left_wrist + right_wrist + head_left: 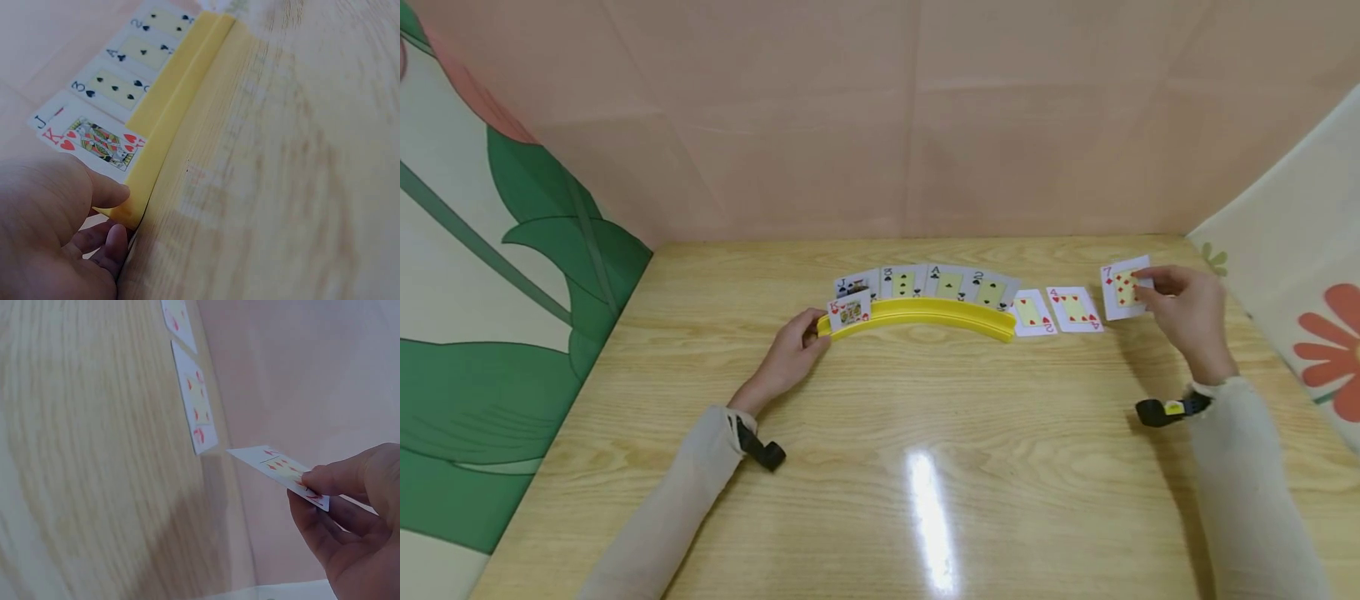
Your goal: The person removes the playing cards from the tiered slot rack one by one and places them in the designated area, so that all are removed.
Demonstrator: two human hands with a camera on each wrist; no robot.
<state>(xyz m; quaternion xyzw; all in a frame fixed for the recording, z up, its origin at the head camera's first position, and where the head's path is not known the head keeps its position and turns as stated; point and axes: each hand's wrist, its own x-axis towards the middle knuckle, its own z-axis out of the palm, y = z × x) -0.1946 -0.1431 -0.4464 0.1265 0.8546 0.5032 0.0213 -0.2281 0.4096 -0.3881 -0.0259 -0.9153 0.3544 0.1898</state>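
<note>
A curved yellow card holder (925, 312) stands on the table, and my left hand (786, 354) grips its left end, thumb in front. In its front slot, by that thumb, stands a king of hearts (97, 140). Behind are a mostly covered jack (850, 282), a three of spades (112, 87), an ace of clubs (949, 282) and a two of spades (992, 290). My right hand (1191, 317) pinches a seven of diamonds (1118, 290) by its right edge between thumb and fingers. The right wrist view shows this card raised off the table.
Two red cards lie face up right of the holder: a two of hearts (1032, 313) and a four of hearts (1075, 310). A pinkish cloth (910, 125) hangs behind the wooden table (850, 467). Patterned cloths hang at both sides.
</note>
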